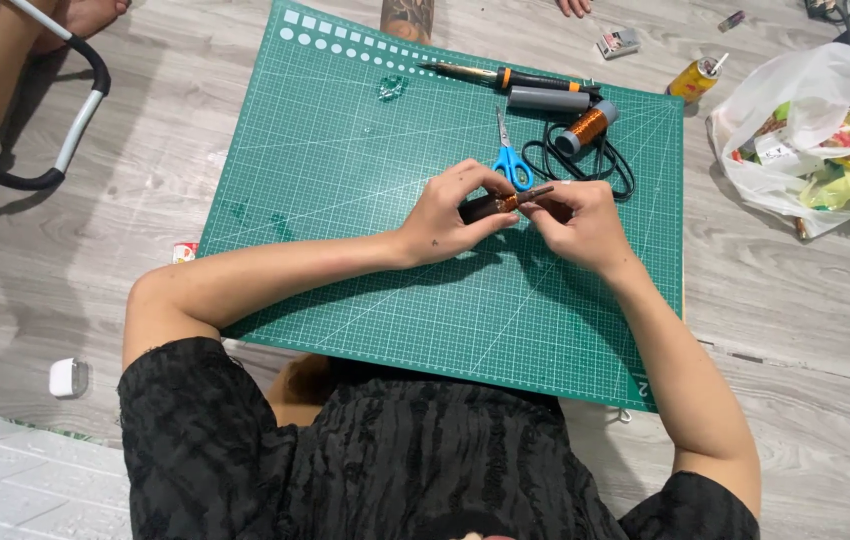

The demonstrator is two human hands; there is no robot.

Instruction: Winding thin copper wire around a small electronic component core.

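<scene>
Both hands meet mid-mat above the green cutting mat (345,230), left hand (442,215) pinching a small dark rod (508,202) wound with copper wire, right hand (577,222) gripping its other end to steady it, blue scissors (511,160) and wire spool (585,128) near the far edge.

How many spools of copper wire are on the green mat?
1 spool of copper wire lies at the mat's far right, by the black cord. The hands hold a small copper-wound piece; more may be hidden.

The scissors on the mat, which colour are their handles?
Blue. The scissors show best in the head view, just beyond the hands.
</scene>
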